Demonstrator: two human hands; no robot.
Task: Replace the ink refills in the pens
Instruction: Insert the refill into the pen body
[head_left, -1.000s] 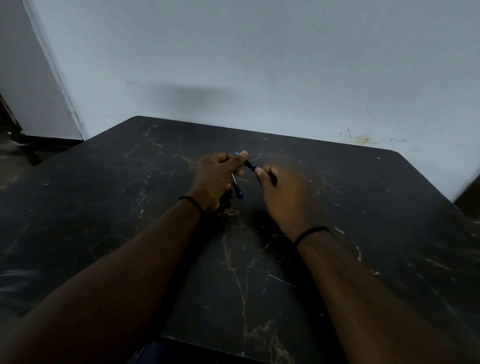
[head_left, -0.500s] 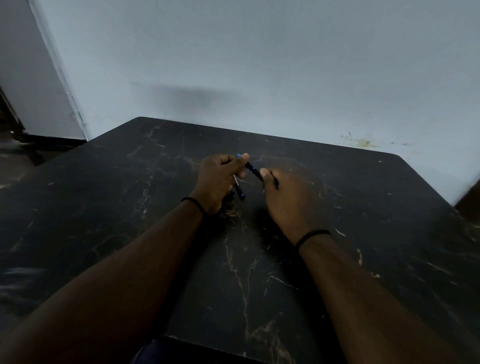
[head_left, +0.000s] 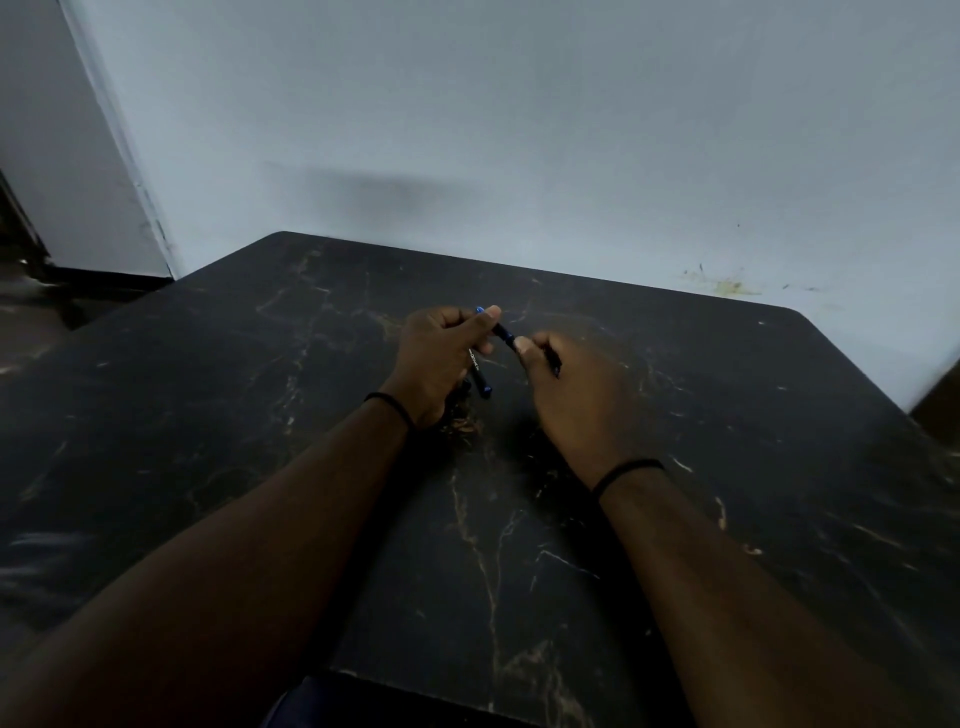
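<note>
Left hand (head_left: 441, 358) curled, gripping two pens: upper pen (head_left: 503, 331) and lower pen (head_left: 479, 375). Right hand (head_left: 576, 395) pinches upper pen's other end. All above dark marbled surface (head_left: 727, 467).

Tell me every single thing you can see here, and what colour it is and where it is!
Black pen with blue ends: one, black and blue, held above the table between both hands.
Second black pen with white lettering: one, black with a blue tip, hanging down from the left hand's grip.
Dark marble-look table: one, black with pale and golden veins, filling the lower view.
Pale wall: one, bluish grey, behind the table, with a yellowish stain at right.
Black wristbands: two, black, one on each wrist.
Left hand: one, grips both pens.
Right hand: one, pinches the other end of the upper pen.
</note>
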